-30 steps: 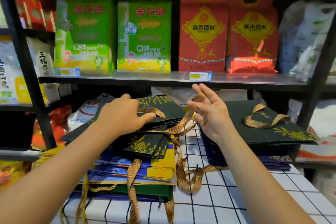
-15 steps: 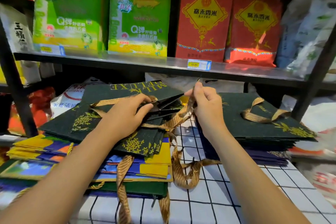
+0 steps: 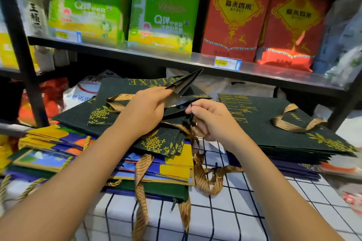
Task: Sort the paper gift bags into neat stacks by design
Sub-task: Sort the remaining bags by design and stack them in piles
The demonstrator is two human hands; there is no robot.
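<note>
Left hand (image 3: 145,109) pinching dark green bag (image 3: 125,101) flap, left pile; right hand (image 3: 211,117) pinching black cord (image 3: 189,117) beside it.

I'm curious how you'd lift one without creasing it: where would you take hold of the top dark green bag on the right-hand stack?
Probably by the gold ribbon handle, coming from above. The dark green bag lies flat on its stack, so its faces offer nothing to pinch, while the ribbon loops up clear of the paper. Failing that, pinch the near edge that overhangs the purple bags below.
</note>
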